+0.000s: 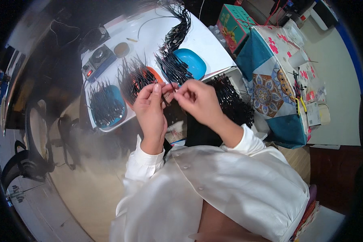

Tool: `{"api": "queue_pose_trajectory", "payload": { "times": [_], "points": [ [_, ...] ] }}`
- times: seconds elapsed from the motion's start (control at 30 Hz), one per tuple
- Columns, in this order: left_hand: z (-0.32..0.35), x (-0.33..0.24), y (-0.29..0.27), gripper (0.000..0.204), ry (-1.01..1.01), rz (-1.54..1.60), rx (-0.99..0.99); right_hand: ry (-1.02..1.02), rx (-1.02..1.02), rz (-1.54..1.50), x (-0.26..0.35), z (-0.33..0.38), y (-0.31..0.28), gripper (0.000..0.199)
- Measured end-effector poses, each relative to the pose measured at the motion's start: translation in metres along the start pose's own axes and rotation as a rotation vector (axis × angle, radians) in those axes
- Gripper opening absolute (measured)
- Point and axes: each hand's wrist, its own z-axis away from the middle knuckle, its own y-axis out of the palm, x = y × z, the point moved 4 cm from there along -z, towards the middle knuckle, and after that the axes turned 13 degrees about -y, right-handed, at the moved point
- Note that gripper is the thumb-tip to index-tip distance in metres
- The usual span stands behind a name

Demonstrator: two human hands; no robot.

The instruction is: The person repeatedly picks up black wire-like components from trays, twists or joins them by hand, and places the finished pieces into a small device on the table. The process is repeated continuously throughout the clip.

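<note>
Both hands meet in front of my chest at the near edge of the white table [213, 50]. My left hand [152, 107] is closed, thumb and fingers pinching a thin black cable [165, 100]. Close beside it, my right hand [197, 99] pinches at the cable's upper end; its fingertips partly hide what they grip. Just beyond the hands stand an orange tray [154, 74] full of upright black cables and a blue tray [195, 60] with a black cable bundle [171, 64] lying over its left side.
Another blue tray [117, 97] with cables stands at the left. Behind it sits a small device [99, 58] with a lit red switch. Right of my hands, a white box [234, 72] holds many black cables. Yellow-handled pliers [300, 105] lie on the cloth-covered side table [266, 48].
</note>
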Motion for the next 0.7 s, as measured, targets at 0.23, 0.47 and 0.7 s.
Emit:
{"api": "queue_pose_trajectory", "payload": {
  "times": [0.23, 0.47, 0.7],
  "points": [
    [0.031, -0.005, 0.023, 0.015, 0.122, -0.109, 0.035, -0.013, 0.005, 0.046, 0.032, 0.024, 0.001, 0.015],
    [0.054, -0.012, 0.022, 0.016, 0.377, -0.304, -0.03, 0.059, -0.061, -0.365, 0.044, 0.015, -0.019, 0.013],
    [0.062, -0.008, 0.026, 0.015, 0.342, -0.319, 0.031, 0.061, -0.092, -0.432, 0.045, 0.002, -0.017, 0.01]
  ]
}}
